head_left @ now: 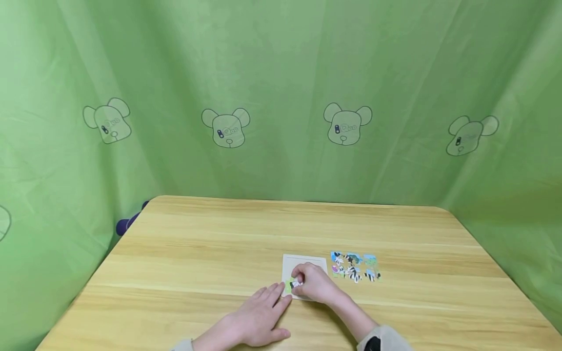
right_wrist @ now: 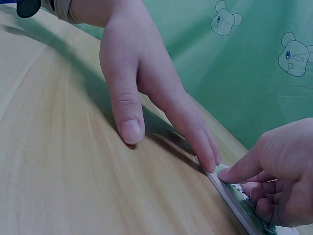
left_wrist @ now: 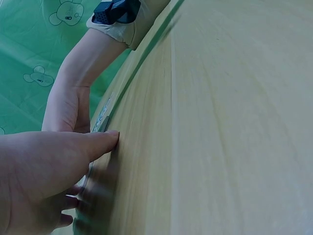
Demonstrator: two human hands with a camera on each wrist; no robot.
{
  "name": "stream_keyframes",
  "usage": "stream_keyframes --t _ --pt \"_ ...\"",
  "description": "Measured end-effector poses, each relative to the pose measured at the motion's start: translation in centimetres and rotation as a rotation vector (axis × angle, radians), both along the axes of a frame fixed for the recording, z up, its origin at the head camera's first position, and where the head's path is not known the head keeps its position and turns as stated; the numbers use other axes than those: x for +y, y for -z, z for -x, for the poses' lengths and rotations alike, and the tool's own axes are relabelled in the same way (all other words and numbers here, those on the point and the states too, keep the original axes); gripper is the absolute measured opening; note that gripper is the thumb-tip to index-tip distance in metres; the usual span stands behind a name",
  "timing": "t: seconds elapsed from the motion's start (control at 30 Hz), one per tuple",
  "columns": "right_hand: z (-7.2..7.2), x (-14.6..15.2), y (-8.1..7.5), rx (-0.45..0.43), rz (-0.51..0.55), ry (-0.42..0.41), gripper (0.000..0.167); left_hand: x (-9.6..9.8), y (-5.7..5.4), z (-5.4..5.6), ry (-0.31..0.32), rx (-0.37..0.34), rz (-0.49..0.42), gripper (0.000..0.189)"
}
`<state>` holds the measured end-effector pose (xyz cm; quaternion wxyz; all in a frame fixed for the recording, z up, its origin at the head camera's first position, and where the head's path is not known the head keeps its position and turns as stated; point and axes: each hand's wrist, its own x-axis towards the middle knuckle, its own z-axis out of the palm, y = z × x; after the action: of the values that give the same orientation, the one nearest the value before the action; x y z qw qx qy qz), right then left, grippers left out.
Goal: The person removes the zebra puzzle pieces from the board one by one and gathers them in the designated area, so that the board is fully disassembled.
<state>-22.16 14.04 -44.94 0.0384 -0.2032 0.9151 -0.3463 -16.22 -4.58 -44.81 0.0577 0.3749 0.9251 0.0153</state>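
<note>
A white puzzle board [head_left: 303,258] lies flat on the table. My right hand [head_left: 313,285] is over its lower part, with curled fingers and thumb holding a green, black and white puzzle piece [head_left: 288,286] at the lower left corner. In the right wrist view the thumb [right_wrist: 234,172] is on the green part of the picture; the fingers hide much of the rest. My left hand [head_left: 261,314] rests palm down with straight fingers, its fingertips touching the board's left edge. Right of the board lie several loose zebra-picture puzzle pieces [head_left: 353,268].
The wooden table [head_left: 197,243] extends around the board. Green curtains [head_left: 281,165] with bear-head outlines hang behind it and on both sides. A purple object [head_left: 125,225] shows past the table's left edge.
</note>
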Motion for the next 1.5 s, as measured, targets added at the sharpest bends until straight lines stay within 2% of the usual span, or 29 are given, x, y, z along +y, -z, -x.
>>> stream_keyframes --t 0.3,0.47,0.63,0.8,1.0,1.27,1.5 --pt "0.2 0.1 0.3 -0.016 0.043 -0.012 0.033 -0.1 0.2 0.0 0.013 0.012 -0.011 0.072" --pt "0.0 0.2 0.7 -0.025 0.104 0.013 0.025 -0.1 0.3 0.0 0.022 0.024 -0.014 0.073" --pt "0.0 0.5 1.2 -0.059 0.219 0.032 0.016 -0.1 0.2 0.0 0.024 0.025 -0.013 0.073" --pt "0.3 1.2 1.4 -0.119 0.325 0.028 0.015 -0.2 0.2 0.0 0.024 0.033 -0.018 0.072" --pt "0.1 2.6 0.8 -0.232 0.44 0.04 0.019 -0.2 0.3 0.0 0.01 0.013 -0.018 0.073" --pt "-0.1 5.7 0.0 -0.235 0.45 0.149 0.024 -0.1 0.2 -0.1 0.0 -0.003 -0.025 0.073" --pt "-0.6 8.7 0.2 -0.238 0.429 0.222 0.029 0.0 0.2 -0.2 0.002 0.0 -0.024 0.073"
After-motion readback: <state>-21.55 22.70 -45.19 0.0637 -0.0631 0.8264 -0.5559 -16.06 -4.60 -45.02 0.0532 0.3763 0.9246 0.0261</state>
